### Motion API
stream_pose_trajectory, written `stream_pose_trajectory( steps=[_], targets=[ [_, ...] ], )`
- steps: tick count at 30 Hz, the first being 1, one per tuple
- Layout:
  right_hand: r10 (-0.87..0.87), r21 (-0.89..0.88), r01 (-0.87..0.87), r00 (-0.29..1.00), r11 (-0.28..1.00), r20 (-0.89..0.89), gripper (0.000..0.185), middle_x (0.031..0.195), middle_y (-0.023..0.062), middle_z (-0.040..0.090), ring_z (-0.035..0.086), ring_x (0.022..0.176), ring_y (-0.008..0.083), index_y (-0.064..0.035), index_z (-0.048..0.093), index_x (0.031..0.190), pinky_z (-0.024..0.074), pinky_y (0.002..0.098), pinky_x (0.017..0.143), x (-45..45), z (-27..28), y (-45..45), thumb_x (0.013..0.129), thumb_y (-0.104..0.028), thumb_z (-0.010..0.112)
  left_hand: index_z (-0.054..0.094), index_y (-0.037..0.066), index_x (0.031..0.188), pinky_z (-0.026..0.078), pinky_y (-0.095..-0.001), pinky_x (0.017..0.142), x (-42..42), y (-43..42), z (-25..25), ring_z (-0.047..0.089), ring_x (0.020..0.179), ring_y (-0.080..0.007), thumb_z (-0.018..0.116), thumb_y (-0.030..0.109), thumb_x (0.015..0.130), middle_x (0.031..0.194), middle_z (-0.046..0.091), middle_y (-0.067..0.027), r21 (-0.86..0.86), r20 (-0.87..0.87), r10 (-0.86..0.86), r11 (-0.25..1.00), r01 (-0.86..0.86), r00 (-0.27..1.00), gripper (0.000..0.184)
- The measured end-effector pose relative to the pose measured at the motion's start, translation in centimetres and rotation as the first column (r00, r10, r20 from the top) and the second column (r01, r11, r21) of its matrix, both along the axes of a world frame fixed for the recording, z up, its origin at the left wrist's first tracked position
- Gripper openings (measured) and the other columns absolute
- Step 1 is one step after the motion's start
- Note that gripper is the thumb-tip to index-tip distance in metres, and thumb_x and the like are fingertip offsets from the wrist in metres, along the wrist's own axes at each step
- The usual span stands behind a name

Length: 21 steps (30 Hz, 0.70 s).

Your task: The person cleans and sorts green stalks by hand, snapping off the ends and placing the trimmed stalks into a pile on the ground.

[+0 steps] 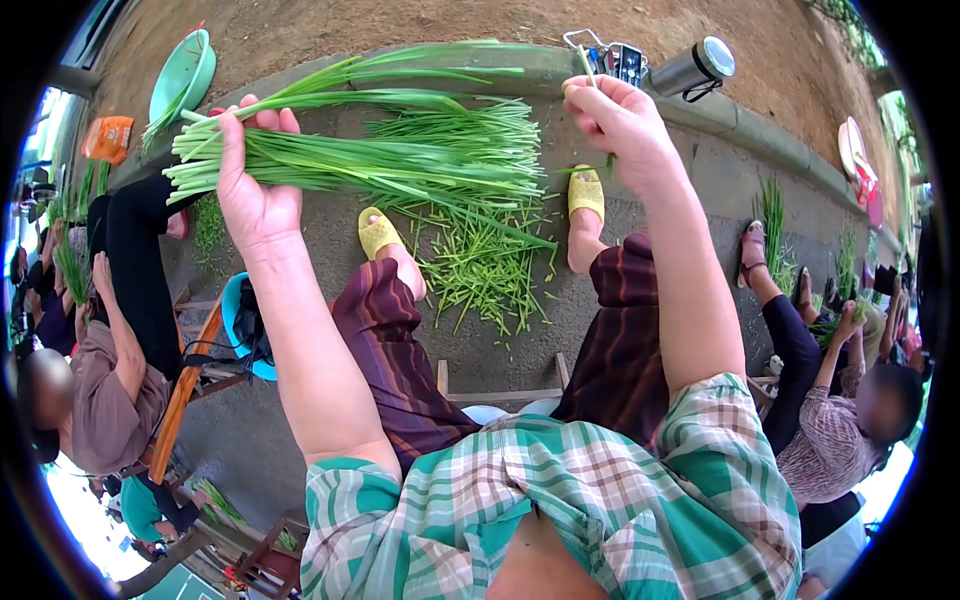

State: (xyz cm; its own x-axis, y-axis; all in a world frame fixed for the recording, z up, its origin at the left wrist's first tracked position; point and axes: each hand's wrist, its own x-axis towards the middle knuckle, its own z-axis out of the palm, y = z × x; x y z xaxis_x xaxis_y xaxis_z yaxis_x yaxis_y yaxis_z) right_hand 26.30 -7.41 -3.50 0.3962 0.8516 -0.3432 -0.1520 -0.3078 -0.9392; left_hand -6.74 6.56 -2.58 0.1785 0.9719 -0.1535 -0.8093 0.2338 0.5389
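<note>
My left hand (258, 200) is closed around a bundle of garlic chives (370, 158), their pale stem ends to the left and the long green leaves to the right. A few leaves stick out above the rest. My right hand (622, 122), raised to the right and apart from the bundle, pinches a thin chive stalk (587, 66) between thumb and fingers. Below the bundle, a heap of short green chive pieces (490, 280) lies on the ground between my feet. More long chives (480, 125) lie just beyond it.
A low concrete curb (540, 72) runs along the far side. On it stand a metal flask (690, 70) and a small caddy (622, 65). A green basin (183, 75) and an orange bag (108, 138) are at left. People sit on both sides, near a wooden chair (185, 400).
</note>
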Motion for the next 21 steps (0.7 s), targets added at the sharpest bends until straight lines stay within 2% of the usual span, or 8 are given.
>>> stream_pose_trajectory(
  steps=[1, 5, 7, 9, 12, 17, 19, 21],
  targets=[
    [0.0, 0.0, 0.0, 1.0, 1.0, -0.001, 0.017, 0.082, -0.0042, 0.061, 0.046, 0.062, -0.0016, -0.0059, 0.065, 0.098, 0.0299, 0.014, 0.048, 0.3, 0.1, -0.2, 0.088, -0.02, 0.066, 0.062, 0.012, 0.107, 0.052, -0.0441, 0.092, -0.2, 0.1, 0.0, 0.065, 0.089, -0.02, 0.067, 0.013, 0.089, 0.108, 0.066, -0.0076, 0.0, -0.001, 0.0, 1.0, 0.0, 1.0, 0.018],
    [0.376, 0.028, -0.375, 0.926, 0.926, -0.034, 0.022, 0.085, -0.0048, 0.063, 0.047, 0.064, -0.0016, -0.0044, 0.067, 0.103, 0.0325, 0.0143, 0.049, 0.6, 2.0, -1.5, 0.09, -0.022, 0.067, 0.062, 0.011, 0.109, 0.05, -0.0456, 0.094, -0.9, 0.2, 0.2, 0.065, 0.09, -0.0209, 0.065, 0.015, 0.091, 0.11, 0.066, -0.0071, -0.005, 0.013, 0.055, 0.998, -0.055, 0.998, 0.018],
    [0.713, 0.003, -0.718, 0.691, 0.696, -0.119, 0.022, 0.085, -0.0047, 0.063, 0.051, 0.069, 0.0005, -0.0048, 0.067, 0.099, 0.0396, 0.0169, 0.057, 0.8, 2.7, -1.8, 0.088, -0.024, 0.07, 0.062, 0.01, 0.108, 0.05, -0.0454, 0.094, -1.1, 0.3, 0.2, 0.065, 0.09, -0.0211, 0.065, 0.015, 0.091, 0.11, 0.066, -0.0072, -0.014, 0.035, 0.042, 0.999, -0.041, 0.999, 0.018],
    [0.71, 0.048, -0.708, 0.7, 0.704, -0.075, 0.02, 0.082, -0.0047, 0.063, 0.054, 0.073, 0.0029, -0.0056, 0.068, 0.094, 0.0433, 0.0198, 0.067, 0.3, 1.5, -1.7, 0.087, -0.024, 0.071, 0.062, 0.01, 0.108, 0.05, -0.0452, 0.094, -1.1, 0.3, 0.2, 0.065, 0.09, -0.021, 0.065, 0.015, 0.091, 0.109, 0.066, -0.0073, -0.012, 0.036, 0.032, 0.999, -0.032, 0.999, 0.018],
    [0.408, 0.014, -0.411, 0.907, 0.911, 0.104, 0.023, 0.079, -0.0065, 0.062, 0.052, 0.073, 0.0028, -0.0045, 0.07, 0.093, 0.0422, 0.0207, 0.069, -1.3, 1.2, -1.1, 0.086, -0.026, 0.072, 0.062, 0.01, 0.107, 0.051, -0.0447, 0.093, -0.7, 0.1, 0.2, 0.065, 0.09, -0.0207, 0.065, 0.014, 0.091, 0.109, 0.066, -0.0077, -0.02, 0.022, 0.031, 0.999, -0.031, 0.999, 0.017],
    [0.278, -0.023, -0.28, 0.936, 0.96, 0.217, 0.03, 0.083, -0.0014, 0.067, 0.056, 0.074, 0.0051, -0.0041, 0.072, 0.106, 0.0464, 0.0233, 0.07, -2.8, -0.3, -0.4, 0.085, -0.025, 0.074, 0.062, 0.009, 0.105, 0.052, -0.0434, 0.092, 0.3, -0.3, 0.1, 0.065, 0.089, -0.02, 0.066, 0.014, 0.09, 0.108, 0.066, -0.0085, -0.015, 0.02, -0.011, 1.0, 0.011, 1.0, 0.016],
    [0.232, 0.052, -0.251, 0.942, 0.966, 0.244, 0.037, 0.082, -0.0043, 0.063, 0.052, 0.07, 0.004, -0.007, 0.069, 0.115, 0.0436, 0.0219, 0.063, -3.5, -2.2, 0.0, 0.085, -0.027, 0.075, 0.061, 0.008, 0.105, 0.053, -0.0429, 0.092, 1.0, -0.6, 0.1, 0.066, 0.088, -0.0196, 0.066, 0.014, 0.09, 0.106, 0.067, -0.0091, -0.006, 0.024, -0.076, 0.997, 0.077, 0.997, 0.016],
    [0.281, -0.033, -0.288, 0.898, 0.957, 0.337, 0.04, 0.08, -0.004, 0.066, 0.05, 0.064, 0.0015, -0.0081, 0.067, 0.119, 0.042, 0.0204, 0.057, -3.8, -2.4, 0.1, 0.085, -0.026, 0.075, 0.061, 0.007, 0.104, 0.053, -0.0426, 0.091, 1.7, -0.9, 0.2, 0.066, 0.087, -0.019, 0.066, 0.015, 0.09, 0.106, 0.067, -0.0093, -0.003, 0.027, -0.087, 0.996, 0.087, 0.996, 0.016]
  ],
)
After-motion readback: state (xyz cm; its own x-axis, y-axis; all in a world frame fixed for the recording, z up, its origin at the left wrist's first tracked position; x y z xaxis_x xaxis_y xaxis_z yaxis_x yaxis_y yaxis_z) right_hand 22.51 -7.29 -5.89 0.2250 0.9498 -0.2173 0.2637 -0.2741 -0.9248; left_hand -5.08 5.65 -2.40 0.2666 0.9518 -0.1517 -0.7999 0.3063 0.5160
